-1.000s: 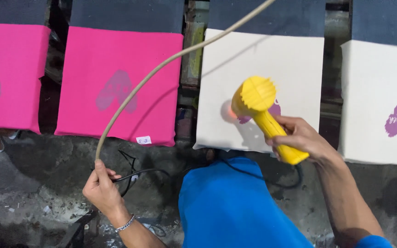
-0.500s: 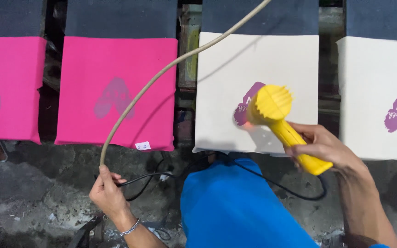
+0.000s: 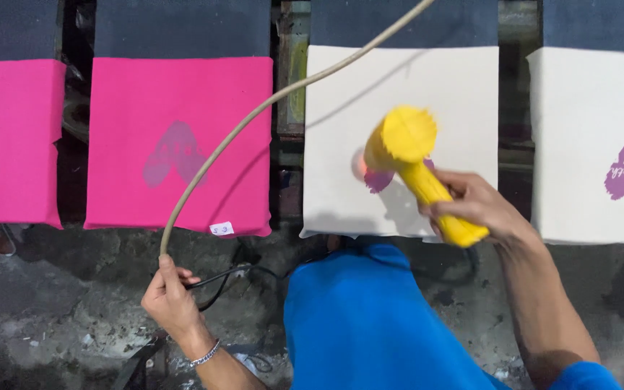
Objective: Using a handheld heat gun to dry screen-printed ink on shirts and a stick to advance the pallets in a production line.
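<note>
My right hand (image 3: pixel 474 206) grips the handle of a yellow heat gun (image 3: pixel 413 159), held over a white fabric panel (image 3: pixel 399 87) whose purple heart print (image 3: pixel 380 177) is partly hidden under the nozzle. A reddish glow shows on the cloth beside the nozzle. My left hand (image 3: pixel 169 296) is closed on a beige hose (image 3: pixel 254 115) that arcs up to the top of the frame, and on a black cable (image 3: pixel 218 278). A silver bracelet sits on that wrist.
A pink panel with a faded purple heart (image 3: pixel 178 144) lies left of the white one, another pink panel (image 3: pixel 9 137) at the far left. A white panel with a purple print (image 3: pixel 601 137) is at the right. Below is stained grey floor (image 3: pixel 52 318) and my blue clothing (image 3: pixel 370 325).
The heat gun first went right, then came back left and lower over the heart print. My left hand with the hose stayed near the floor, shifting slightly.
</note>
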